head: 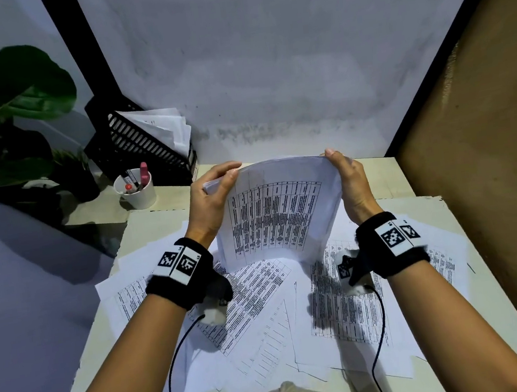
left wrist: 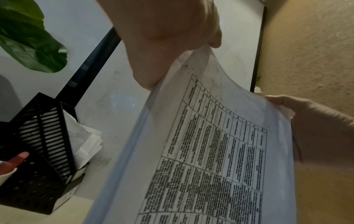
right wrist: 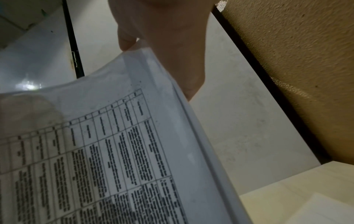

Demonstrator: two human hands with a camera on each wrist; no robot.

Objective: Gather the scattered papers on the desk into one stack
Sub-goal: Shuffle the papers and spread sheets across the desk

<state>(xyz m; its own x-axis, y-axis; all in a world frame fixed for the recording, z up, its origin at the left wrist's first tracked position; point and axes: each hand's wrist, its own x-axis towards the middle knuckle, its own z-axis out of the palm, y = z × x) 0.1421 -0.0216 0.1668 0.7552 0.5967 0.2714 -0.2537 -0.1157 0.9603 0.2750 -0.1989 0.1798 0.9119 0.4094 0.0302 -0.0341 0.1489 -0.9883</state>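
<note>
A black slotted file holder stands beyond and to the left of the left hand, against the pale wall, with white sheets sticking out of its top. Just nearer, still left of that hand, sits a white cup holding 3 or so markers, 1 with a pink cap. Further left, a plant spreads large dark green leaves. To the right of the right hand rises a rough tan wall.

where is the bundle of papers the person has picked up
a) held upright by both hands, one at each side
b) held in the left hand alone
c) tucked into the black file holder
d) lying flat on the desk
a: the left hand and right hand each grip a side of the bundle of papers, which stands upright over loose sheets.
</note>
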